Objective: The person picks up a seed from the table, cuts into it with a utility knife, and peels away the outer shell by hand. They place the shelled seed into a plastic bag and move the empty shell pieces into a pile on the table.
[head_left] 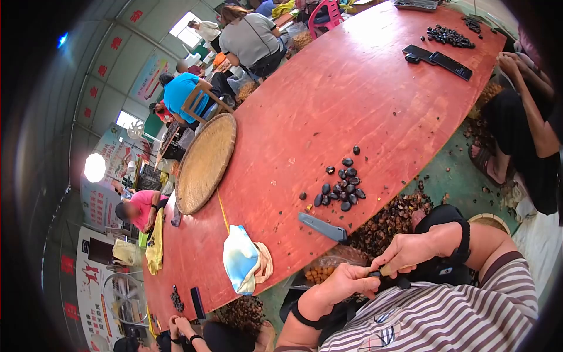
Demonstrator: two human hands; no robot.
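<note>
My left hand (350,281) is closed in a pinch on a small dark nut (375,274). Against it, my right hand (407,252) is closed around a small tool with a tan handle (385,270); its tip is hidden by the fingers. Both hands meet over my lap, just off the table's edge. A loose pile of shiny black nuts (342,189) lies on the red table (293,158) in front of me. Closer to the edge rests a long grey object (322,227), perhaps a box cutter. Orange-brown nuts fill a plastic bag (325,271) beside my left hand.
Broken husks (390,226) cover the floor below the edge. A blue-and-white cloth item (246,261) and a round woven tray (206,164) lie leftward. Phones (450,65) and more black nuts (448,36) are at the far right. Co-workers' hands (516,64) are beyond the edge.
</note>
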